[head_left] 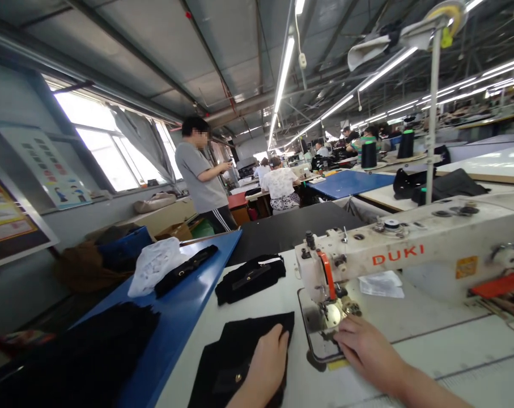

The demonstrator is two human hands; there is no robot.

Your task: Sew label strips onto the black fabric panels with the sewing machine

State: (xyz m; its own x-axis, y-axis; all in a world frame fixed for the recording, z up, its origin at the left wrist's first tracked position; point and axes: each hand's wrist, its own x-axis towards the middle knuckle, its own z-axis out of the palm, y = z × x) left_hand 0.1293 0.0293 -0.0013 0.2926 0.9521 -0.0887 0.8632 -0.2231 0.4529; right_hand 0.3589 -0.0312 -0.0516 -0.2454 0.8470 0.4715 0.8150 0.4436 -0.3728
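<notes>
My left hand rests on a black fabric piece with a small gold-coloured fitting, its fingers bent at the cloth's right part. Beside the needle area of a white sewing machine is my right hand, fingers drawn together at the metal plate. Whatever those fingertips hold, if anything, is too small to make out. Farther back on the white table lies a stack of black pieces, also with a gold-coloured fitting.
A blue board at the left bears a white plastic bag, a black strip and dark cloth. A person stands beyond the tables; others sit farther off. A thread stand pole rises behind the machine.
</notes>
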